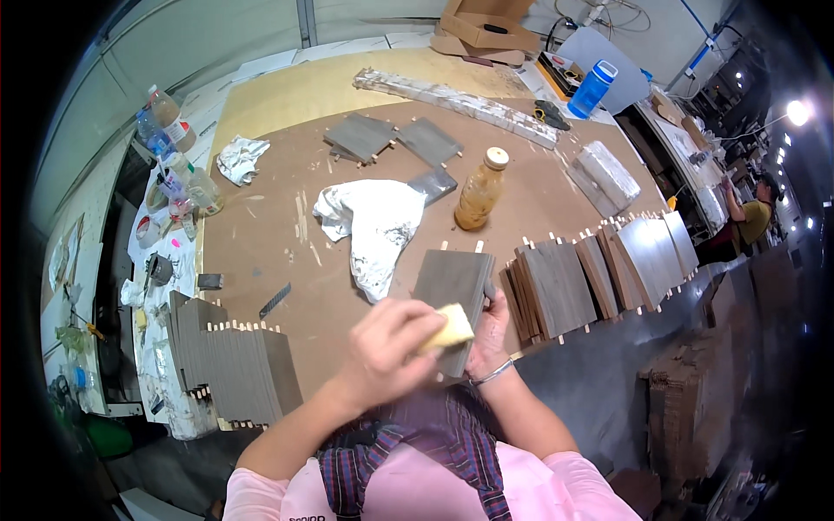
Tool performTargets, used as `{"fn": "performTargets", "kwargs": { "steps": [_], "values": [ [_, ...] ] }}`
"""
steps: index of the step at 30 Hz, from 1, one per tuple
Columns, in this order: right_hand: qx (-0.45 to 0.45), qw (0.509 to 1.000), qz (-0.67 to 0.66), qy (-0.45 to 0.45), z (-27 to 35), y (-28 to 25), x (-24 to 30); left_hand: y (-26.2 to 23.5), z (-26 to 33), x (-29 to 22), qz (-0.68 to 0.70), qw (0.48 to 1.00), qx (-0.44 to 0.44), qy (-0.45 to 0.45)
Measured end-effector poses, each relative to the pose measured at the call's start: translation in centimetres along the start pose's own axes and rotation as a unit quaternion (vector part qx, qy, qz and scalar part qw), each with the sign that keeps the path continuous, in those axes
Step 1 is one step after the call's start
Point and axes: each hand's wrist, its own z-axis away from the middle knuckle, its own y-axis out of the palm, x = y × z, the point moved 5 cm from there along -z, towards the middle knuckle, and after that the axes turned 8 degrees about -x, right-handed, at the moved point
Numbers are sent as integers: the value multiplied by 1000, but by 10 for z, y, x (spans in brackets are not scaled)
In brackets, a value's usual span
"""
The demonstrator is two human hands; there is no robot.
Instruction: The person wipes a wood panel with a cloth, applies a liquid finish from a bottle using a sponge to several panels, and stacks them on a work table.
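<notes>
Near the table's front edge, my right hand point(492, 337) grips a grey-brown wooden panel point(450, 282) by its right side, tilted up. Light wooden dowels stick out of the panel's ends. My left hand point(389, 347) is closed on a yellow sponge point(453, 326), which lies against the lower part of the panel's face. That hand is slightly blurred. Just beyond the panel is a crumpled, stained white cloth point(378, 226). A bottle of amber liquid point(480, 193) with a pale cap stands upright behind the panel.
Dowelled panels stand in rows at the right point(556, 278) and left point(239, 360). Several flat panels point(360, 137) lie farther back, near a paint-streaked bar point(452, 104). A white block point(605, 174) and blue bottle point(593, 89) stand at right. Bottles point(169, 117) crowd the left edge. A person point(754, 215) works at far right.
</notes>
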Motion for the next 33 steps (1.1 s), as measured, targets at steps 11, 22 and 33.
{"fn": "performTargets", "kwargs": {
  "steps": [11,22,33],
  "values": [
    [38,998,40,-39,-2,0,18,-12,38,26,-82,994,69,30],
    [15,997,48,-55,-2,9,21,1,31,22,-53,995,63,48],
    [60,995,11,-74,-1,4,32,-5,29,38,-108,991,69,43]
  ]
}}
